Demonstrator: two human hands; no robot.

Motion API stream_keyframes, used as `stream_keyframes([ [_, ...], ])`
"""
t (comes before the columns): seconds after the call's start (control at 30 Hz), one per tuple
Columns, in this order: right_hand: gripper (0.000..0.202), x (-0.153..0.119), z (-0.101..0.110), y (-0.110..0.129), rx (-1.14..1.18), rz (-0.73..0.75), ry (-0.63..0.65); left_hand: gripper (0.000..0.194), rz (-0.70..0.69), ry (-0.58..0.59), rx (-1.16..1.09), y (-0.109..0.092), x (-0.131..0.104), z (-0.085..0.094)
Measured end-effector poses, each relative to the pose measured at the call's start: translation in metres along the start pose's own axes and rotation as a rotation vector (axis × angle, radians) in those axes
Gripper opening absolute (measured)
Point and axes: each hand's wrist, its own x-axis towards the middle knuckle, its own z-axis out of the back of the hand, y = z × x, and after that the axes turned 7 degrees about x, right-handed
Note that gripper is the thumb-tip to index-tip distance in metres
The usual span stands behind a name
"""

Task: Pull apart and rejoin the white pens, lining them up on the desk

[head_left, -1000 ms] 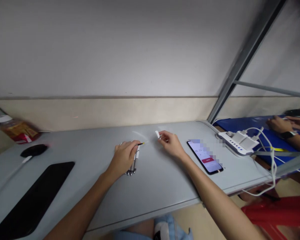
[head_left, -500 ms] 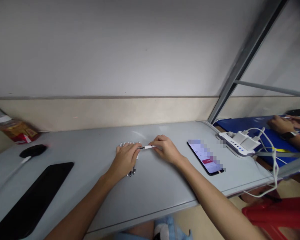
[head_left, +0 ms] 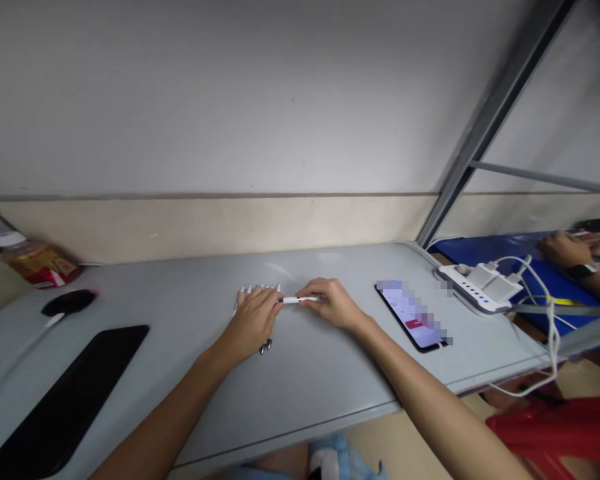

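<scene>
The white pen (head_left: 292, 300) is lying crosswise between your left hand (head_left: 253, 317) and right hand (head_left: 334, 303), over the grey desk (head_left: 305, 373), its long axis running side to side; each hand is pinching one end, neither being nearer. Other pens (head_left: 269, 344) are resting under your left hand. The phone (head_left: 403, 313) and bottle (head_left: 43, 263) are showing no legible writing.

1. we pinch a white pen (head_left: 291, 300) between our left hand (head_left: 253, 317) and our right hand (head_left: 334, 301).
2. more pens (head_left: 265, 347) lie partly hidden by our left hand.
3. rightward of our right hand we see a lit phone (head_left: 403, 312), then a power strip (head_left: 473, 292).
4. far left of our left hand: a bottle (head_left: 39, 261).
</scene>
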Motion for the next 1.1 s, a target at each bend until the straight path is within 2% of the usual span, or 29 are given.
stream_keyframes([
  [0.13, 0.039, 0.0, 0.006, 0.0, 0.091, -0.182, 0.133, 0.028, -0.029, -0.013, -0.036, -0.002, 0.001, 0.004],
  [0.23, 0.024, 0.0, 0.012, -0.001, 0.153, -0.18, 0.104, 0.029, -0.014, -0.021, -0.071, -0.002, 0.001, 0.005],
  [0.3, 0.029, 0.0, 0.014, -0.002, 0.185, -0.164, 0.07, 0.029, -0.001, -0.018, -0.075, -0.001, 0.002, 0.005],
  [0.4, 0.021, -0.001, 0.017, -0.003, 0.196, -0.213, 0.091, 0.031, 0.008, -0.011, -0.075, 0.0, 0.002, 0.006],
  [0.5, 0.04, -0.001, 0.018, -0.002, 0.208, -0.293, 0.14, 0.031, 0.003, -0.015, -0.081, -0.001, 0.002, 0.006],
  [0.6, 0.028, -0.001, 0.02, 0.0, 0.235, -0.237, 0.074, 0.03, 0.012, -0.015, -0.094, -0.001, 0.003, 0.007],
  [0.67, 0.029, -0.001, 0.021, 0.0, 0.264, -0.214, 0.047, 0.03, 0.021, -0.013, -0.106, -0.001, 0.003, 0.008],
  [0.73, 0.029, -0.001, 0.022, 0.0, 0.271, -0.277, 0.068, 0.029, 0.023, -0.017, -0.116, -0.001, 0.003, 0.009],
  [0.83, 0.039, -0.001, 0.022, 0.0, 0.262, -0.343, 0.082, 0.029, 0.02, -0.032, -0.128, -0.002, 0.004, 0.011],
  [0.93, 0.027, -0.001, 0.022, 0.002, 0.306, -0.29, 0.075, 0.027, 0.021, -0.032, -0.129, -0.003, 0.004, 0.011],
  [1.1, 0.02, -0.001, 0.021, 0.003, 0.344, -0.233, 0.074, 0.025, 0.011, -0.027, -0.129, -0.002, 0.004, 0.01],
])
